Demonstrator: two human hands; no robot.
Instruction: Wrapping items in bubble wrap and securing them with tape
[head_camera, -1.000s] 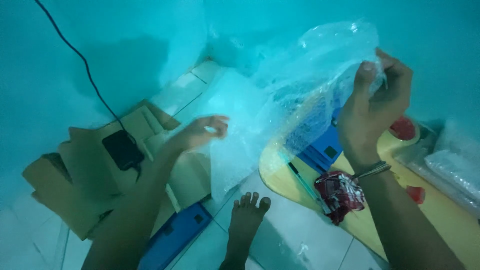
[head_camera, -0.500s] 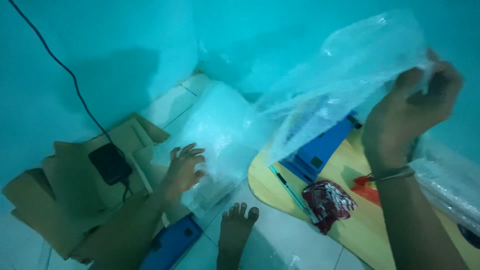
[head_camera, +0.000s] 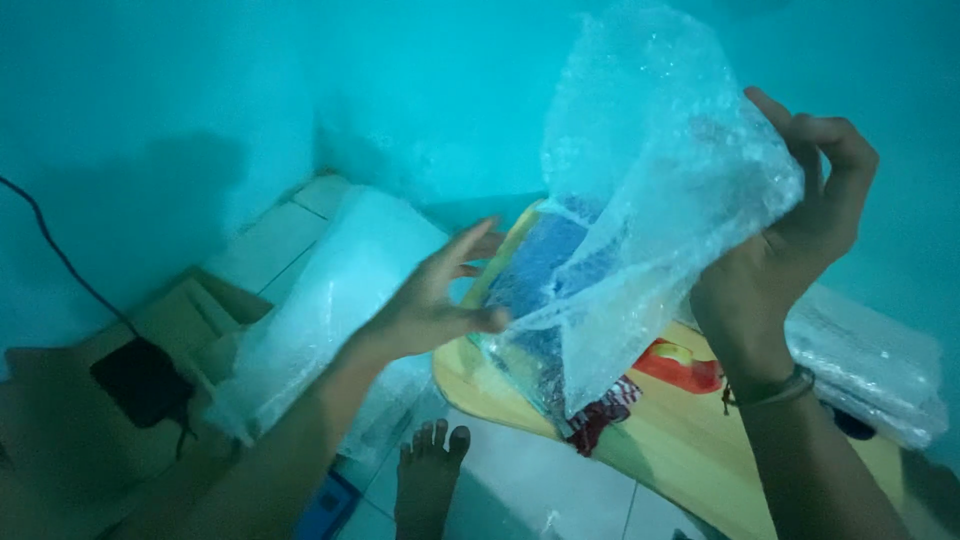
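My right hand grips the upper right edge of a clear bubble-wrap sheet and holds it up in front of me. The sheet hangs down to a point over a low yellow wooden table. My left hand has its fingers spread and touches the sheet's lower left edge. Through the wrap a blue flat object on the table shows faintly. A red patterned packet lies under the sheet's tip.
A stack of bubble wrap lies on the tiled floor at the left, another pile at the right. Cardboard pieces with a black adapter and cable are far left. A red object is on the table. My bare foot is below.
My left hand has risen from the bubble-wrap stack on the floor to the sheet's lower edge. My right hand has kept the sheet raised, and the view has shifted right.
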